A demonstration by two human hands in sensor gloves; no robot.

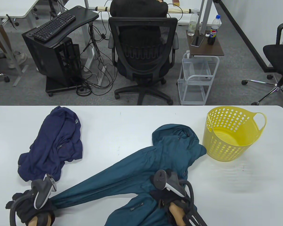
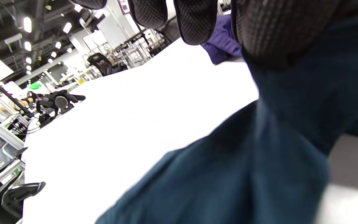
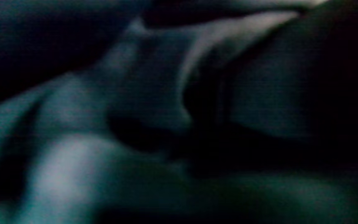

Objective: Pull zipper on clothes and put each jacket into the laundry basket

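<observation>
A teal jacket (image 1: 155, 160) lies spread across the white table (image 1: 132, 122), hood toward the far side and one sleeve stretched to the near left. My left hand (image 1: 30, 207) grips the end of that sleeve; in the left wrist view its gloved fingers (image 2: 197, 21) curl over the teal fabric (image 2: 275, 155). My right hand (image 1: 166, 195) rests on the jacket's body, its fingers hidden under the tracker. The right wrist view shows only dark, close teal folds (image 3: 154, 93). A navy jacket (image 1: 59, 143) lies crumpled at the left. The yellow laundry basket (image 1: 217, 146) stands upright at the right, with nothing in it.
Bare table surface separates the teal jacket's hood from the navy jacket and lies near the basket. Beyond the table's far edge stand an office chair (image 1: 143, 54), a white wire trolley (image 1: 195, 80) and a computer tower (image 1: 54, 58).
</observation>
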